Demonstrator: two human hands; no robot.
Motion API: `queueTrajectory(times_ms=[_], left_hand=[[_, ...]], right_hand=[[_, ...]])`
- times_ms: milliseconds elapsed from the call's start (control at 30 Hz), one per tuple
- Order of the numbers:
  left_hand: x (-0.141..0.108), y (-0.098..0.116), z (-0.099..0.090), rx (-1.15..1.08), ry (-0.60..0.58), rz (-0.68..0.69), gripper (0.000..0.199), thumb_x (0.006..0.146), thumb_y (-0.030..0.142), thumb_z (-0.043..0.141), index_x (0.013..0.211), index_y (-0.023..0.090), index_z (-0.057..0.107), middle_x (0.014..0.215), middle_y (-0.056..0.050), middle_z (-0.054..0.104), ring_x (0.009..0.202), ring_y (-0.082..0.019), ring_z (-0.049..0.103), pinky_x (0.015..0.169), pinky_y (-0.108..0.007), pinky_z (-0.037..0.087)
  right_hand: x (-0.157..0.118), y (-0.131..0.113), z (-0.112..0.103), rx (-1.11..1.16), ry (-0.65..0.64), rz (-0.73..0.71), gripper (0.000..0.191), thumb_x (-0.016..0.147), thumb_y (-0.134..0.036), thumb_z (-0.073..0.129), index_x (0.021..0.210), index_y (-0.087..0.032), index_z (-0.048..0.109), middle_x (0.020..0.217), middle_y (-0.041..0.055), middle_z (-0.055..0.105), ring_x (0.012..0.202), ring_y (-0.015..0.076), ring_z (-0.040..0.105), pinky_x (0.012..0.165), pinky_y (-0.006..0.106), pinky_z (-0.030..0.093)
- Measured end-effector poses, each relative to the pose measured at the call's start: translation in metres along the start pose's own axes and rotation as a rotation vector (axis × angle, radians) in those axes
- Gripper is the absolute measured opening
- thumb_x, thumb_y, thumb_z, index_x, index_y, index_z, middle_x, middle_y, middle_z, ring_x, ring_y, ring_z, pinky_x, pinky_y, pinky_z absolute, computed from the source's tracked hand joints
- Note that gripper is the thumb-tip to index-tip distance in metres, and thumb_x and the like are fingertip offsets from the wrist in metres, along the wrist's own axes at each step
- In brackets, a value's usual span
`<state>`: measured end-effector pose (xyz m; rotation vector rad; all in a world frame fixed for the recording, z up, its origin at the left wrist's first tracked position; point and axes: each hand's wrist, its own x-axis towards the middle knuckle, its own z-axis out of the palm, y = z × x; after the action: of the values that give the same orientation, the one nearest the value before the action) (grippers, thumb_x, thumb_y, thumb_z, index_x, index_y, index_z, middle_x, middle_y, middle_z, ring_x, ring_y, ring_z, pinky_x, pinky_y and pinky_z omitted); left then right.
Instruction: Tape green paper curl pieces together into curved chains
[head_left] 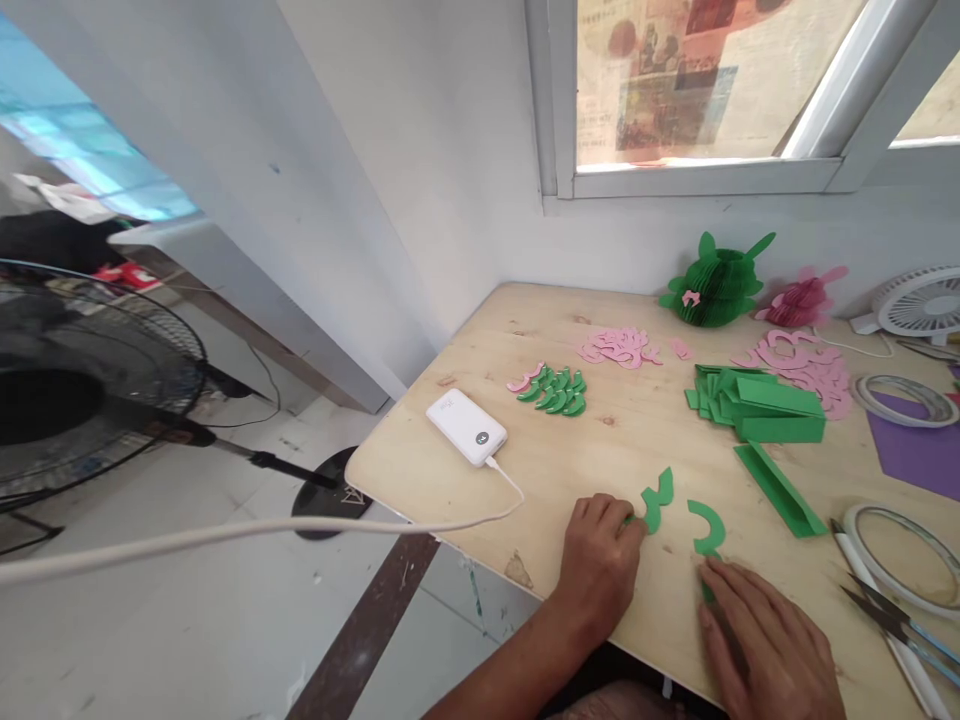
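Note:
My left hand (pixel 602 560) rests on the table's near side with its fingers curled around one end of a wavy green paper cutout (pixel 654 510). The cutout's free end points away from me. To its right, my right hand (pixel 776 640) has its fingers long and close together, with the thumb tucked below. Its fingertips cover the lower end of a curved green paper cutout (pixel 711 527), and a bit of green shows between forefinger and thumb. How firmly they grip it is partly hidden. A folded green paper strip (pixel 780 490) lies beyond my right hand.
A white power bank (pixel 466 425) has a cable (pixel 300 527) running left past the table edge. Green cutouts (pixel 559 390), pink cutouts (pixel 619 346) and stacked green strips (pixel 772 402) lie farther back. Scissors (pixel 892 620) and tape rolls (pixel 904 545) are at right. A floor fan (pixel 90 400) stands left.

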<state>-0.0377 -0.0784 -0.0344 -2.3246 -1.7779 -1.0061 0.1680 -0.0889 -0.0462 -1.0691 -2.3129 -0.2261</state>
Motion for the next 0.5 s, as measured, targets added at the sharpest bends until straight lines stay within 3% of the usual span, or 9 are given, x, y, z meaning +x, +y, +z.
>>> queueTrajectory(times_ms=[500], left_hand=[[0.0006, 0.0022, -0.0074, -0.045, -0.009, -0.012, 0.018, 0.082, 0.009, 0.048, 0.088, 0.019, 0.062, 0.090, -0.007, 0.062, 0.083, -0.019, 0.053, 0.071, -0.034, 0.042]], right_hand=[[-0.0022, -0.0050, 0.0004, 0.049, 0.014, 0.071, 0.030, 0.088, -0.032, 0.050, 0.112, -0.017, 0.061, 0.108, 0.0085, 0.069, 0.101, 0.0252, 0.062, 0.091, 0.041, 0.041]])
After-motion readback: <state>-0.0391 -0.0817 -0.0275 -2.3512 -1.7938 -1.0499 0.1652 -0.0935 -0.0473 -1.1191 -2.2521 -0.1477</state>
